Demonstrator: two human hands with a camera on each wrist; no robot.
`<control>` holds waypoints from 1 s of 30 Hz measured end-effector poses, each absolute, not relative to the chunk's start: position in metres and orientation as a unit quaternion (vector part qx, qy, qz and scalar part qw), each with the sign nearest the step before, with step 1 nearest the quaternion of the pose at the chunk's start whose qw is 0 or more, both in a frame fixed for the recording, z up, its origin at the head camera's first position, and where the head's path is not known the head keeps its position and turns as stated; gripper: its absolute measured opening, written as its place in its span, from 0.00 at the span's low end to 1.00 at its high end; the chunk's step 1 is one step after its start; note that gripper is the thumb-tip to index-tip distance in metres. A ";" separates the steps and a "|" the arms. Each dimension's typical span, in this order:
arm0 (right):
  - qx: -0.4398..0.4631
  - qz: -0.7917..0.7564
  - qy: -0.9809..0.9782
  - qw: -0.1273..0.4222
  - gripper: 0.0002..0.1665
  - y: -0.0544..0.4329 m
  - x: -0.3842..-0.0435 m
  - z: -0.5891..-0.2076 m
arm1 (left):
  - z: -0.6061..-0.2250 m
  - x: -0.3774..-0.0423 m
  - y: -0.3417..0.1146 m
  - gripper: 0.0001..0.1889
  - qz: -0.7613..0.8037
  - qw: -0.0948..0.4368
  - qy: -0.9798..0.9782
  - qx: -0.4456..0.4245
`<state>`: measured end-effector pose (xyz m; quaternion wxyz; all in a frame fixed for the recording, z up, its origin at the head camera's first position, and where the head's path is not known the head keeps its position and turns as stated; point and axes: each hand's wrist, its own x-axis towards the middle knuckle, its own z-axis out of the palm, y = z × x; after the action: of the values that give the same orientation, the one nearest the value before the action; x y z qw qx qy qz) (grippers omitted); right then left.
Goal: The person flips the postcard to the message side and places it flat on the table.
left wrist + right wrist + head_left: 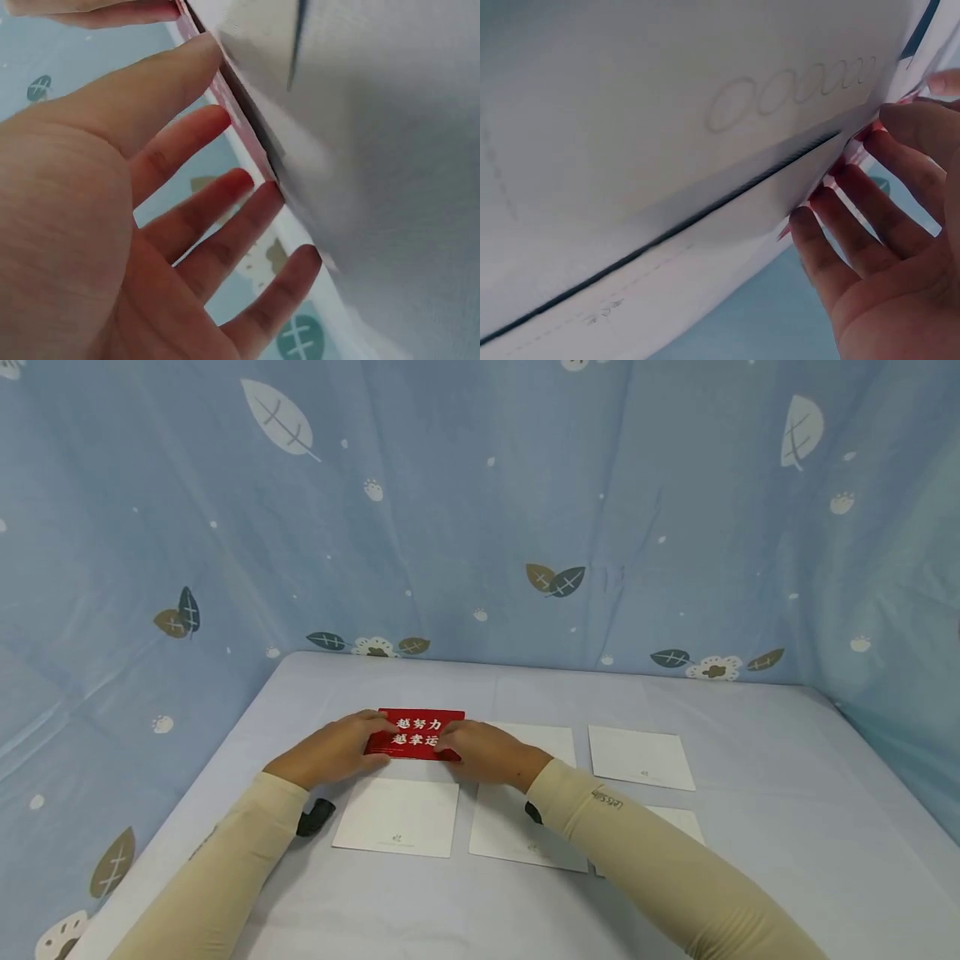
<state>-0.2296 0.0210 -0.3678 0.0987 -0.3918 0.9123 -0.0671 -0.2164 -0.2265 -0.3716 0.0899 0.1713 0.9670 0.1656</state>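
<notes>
A red card with white Chinese characters lies on the white-covered table, toward the back left. My left hand touches its left side; in the left wrist view the fingers are spread and nearly straight, with the thumb at the card's edge. At the card's right side rests my right hand, its fingertips along the edge in the right wrist view. No curl of either hand round the card shows. Just in front lies a white card, with another white card partly under my right forearm.
Behind my right wrist lies a white card. Farther right is another white card, and a further white card is partly covered by my right sleeve. A blue leaf-patterned curtain encloses the table's back and sides.
</notes>
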 end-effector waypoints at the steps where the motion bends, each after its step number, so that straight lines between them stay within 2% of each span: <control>1: -0.392 -0.065 0.912 0.098 0.26 0.021 -0.230 -0.368 | -0.372 -0.217 -0.227 0.29 0.164 0.093 0.968 0.167; 11: -0.371 -0.047 0.923 0.095 0.30 0.022 -0.233 -0.371 | -0.373 -0.218 -0.230 0.27 0.181 0.105 0.962 0.176; 21: -0.369 -0.061 0.924 0.084 0.27 0.022 -0.233 -0.370 | -0.374 -0.222 -0.239 0.22 0.189 0.131 0.954 0.190; 30: -0.349 -0.132 0.925 0.078 0.22 0.025 -0.237 -0.367 | -0.365 -0.224 -0.240 0.16 0.213 0.092 0.952 0.199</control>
<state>-0.2366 0.0249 -0.3670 0.0776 -0.3489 0.9245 -0.1323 -0.2238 -0.2399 -0.3653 0.0917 0.1995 0.9521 0.2129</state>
